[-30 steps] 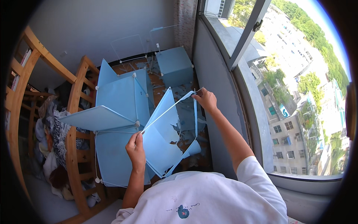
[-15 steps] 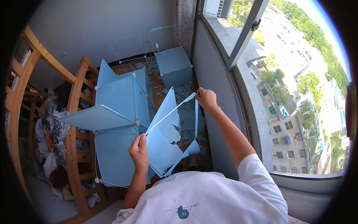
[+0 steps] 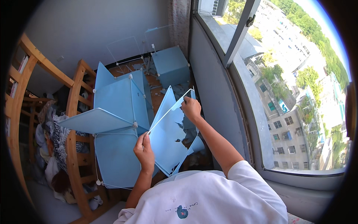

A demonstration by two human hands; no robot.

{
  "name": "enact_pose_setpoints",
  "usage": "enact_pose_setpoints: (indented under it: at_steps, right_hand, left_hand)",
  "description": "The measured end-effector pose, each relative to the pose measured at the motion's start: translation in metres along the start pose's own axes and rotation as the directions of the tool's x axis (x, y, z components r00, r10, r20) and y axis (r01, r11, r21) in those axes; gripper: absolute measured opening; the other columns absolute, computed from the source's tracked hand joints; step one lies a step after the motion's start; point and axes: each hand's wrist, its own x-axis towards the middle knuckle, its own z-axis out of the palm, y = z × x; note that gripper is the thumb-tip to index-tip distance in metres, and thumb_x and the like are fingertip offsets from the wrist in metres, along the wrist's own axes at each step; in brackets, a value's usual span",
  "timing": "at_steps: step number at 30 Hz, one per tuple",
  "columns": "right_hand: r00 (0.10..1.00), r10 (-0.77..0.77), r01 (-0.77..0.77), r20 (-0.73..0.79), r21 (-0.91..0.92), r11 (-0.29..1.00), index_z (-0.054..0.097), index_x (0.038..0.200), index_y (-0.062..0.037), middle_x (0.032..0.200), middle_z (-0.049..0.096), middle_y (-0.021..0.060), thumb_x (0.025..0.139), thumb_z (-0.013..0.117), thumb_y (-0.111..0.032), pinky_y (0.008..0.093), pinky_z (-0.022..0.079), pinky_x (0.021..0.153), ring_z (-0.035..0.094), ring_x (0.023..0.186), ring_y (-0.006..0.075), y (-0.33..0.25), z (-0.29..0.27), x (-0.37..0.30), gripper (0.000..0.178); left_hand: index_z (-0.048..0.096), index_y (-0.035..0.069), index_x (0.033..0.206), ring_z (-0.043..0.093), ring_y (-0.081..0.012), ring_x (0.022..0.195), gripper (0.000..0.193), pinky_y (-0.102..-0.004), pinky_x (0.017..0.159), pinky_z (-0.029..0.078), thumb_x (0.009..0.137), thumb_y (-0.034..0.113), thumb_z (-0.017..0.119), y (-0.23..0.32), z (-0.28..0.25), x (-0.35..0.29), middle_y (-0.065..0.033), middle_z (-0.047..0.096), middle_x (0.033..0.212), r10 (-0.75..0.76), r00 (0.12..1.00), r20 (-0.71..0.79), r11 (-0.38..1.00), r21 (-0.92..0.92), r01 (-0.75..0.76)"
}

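Note:
My left hand (image 3: 144, 149) is closed around the near corner of a thin white wire frame (image 3: 159, 121) and holds it tilted up. My right hand (image 3: 192, 109) pinches a light blue plastic strip (image 3: 177, 105) that clings to the frame's upper rod, close to the far corner. Under the frame, another panel's light blue sheet (image 3: 164, 140) is torn, with ragged edges and holes on its right side. A curled blue scrap (image 3: 196, 145) hangs at its right edge. My right fingertips are partly hidden behind the hand.
Joined blue panels with white connectors form a cube unit (image 3: 113, 93) to the left. A blue box (image 3: 171, 65) stands at the back among torn scraps and bare wire frames. A wooden ladder-like frame (image 3: 71, 149) with clothes behind it stands left; a window (image 3: 244, 71) runs along the right.
My right hand has moved left and down from the frame's far corner to the blue strip along its rod. My left hand has shifted slightly right, still gripping the frame.

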Motion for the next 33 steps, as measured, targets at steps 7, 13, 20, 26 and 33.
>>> enact_pose_setpoints:
  at_steps: [7, 13, 20, 26, 33]
  right_hand:
    - [0.925, -0.378, 0.379, 0.032, -0.063, 0.923, 0.057, 0.068, -0.0032, 0.060, 0.060, 0.0138, 0.077, 0.058, -0.017, 0.0396, 0.045, 0.048, 0.058, 0.054, 0.0315, -0.014, 0.000, -0.038, 0.016]
    - [0.883, -0.458, 0.456, 0.104, 0.048, 0.889, 0.056, 0.067, -0.0023, 0.057, 0.058, 0.0137, 0.076, 0.057, -0.015, 0.0380, 0.043, 0.046, 0.055, 0.048, 0.0310, -0.037, -0.004, -0.067, 0.016]
    - [0.896, -0.240, 0.094, 0.374, 0.368, 0.925, 0.063, 0.081, 0.0016, 0.071, 0.066, 0.0104, 0.086, 0.052, -0.019, 0.0305, 0.049, 0.062, 0.064, 0.063, 0.0191, -0.034, -0.009, -0.065, 0.024]
    - [0.910, -0.204, -0.091, 0.361, 0.653, 0.752, 0.052, 0.121, 0.0010, 0.106, 0.061, 0.0151, 0.090, 0.047, -0.020, 0.0328, 0.048, 0.083, 0.060, 0.095, 0.0211, -0.026, -0.009, -0.062, 0.037]
    - [0.721, -0.245, -0.587, 0.648, 0.759, 0.282, 0.057, 0.114, -0.0032, 0.090, 0.060, 0.0048, 0.092, 0.050, -0.030, 0.0258, 0.049, 0.075, 0.059, 0.082, 0.0117, -0.024, -0.011, -0.051, 0.035]
  left_hand:
    - [0.063, -0.004, 0.095, 0.052, -0.0082, 0.068, 0.021, -0.0227, 0.061, 0.042, 0.090, 0.013, 0.052, -0.011, 0.007, -0.003, -0.0046, 0.062, 0.079, -0.040, 0.999, 0.000, 0.999, -0.017, 0.040]
    - [0.064, -0.003, 0.095, 0.050, -0.0075, 0.066, 0.021, -0.0223, 0.060, 0.041, 0.090, 0.013, 0.052, -0.015, 0.012, 0.000, -0.0042, 0.062, 0.078, -0.045, 0.999, 0.008, 0.999, 0.012, 0.045]
    - [0.064, -0.003, 0.095, 0.049, -0.0071, 0.064, 0.021, -0.0223, 0.059, 0.041, 0.090, 0.014, 0.052, -0.014, 0.014, 0.001, -0.0036, 0.061, 0.075, -0.020, 1.000, -0.007, 1.000, 0.001, 0.020]
    - [0.063, -0.005, 0.095, 0.050, -0.0068, 0.067, 0.022, -0.0222, 0.061, 0.041, 0.091, 0.014, 0.052, -0.007, 0.014, 0.003, -0.0035, 0.060, 0.077, -0.020, 1.000, 0.003, 1.000, -0.001, 0.020]
    - [0.064, -0.002, 0.095, 0.052, -0.0090, 0.066, 0.022, -0.0236, 0.059, 0.042, 0.091, 0.015, 0.052, -0.012, 0.017, 0.002, -0.0047, 0.062, 0.075, 0.011, 1.000, 0.007, 0.998, 0.063, -0.012]
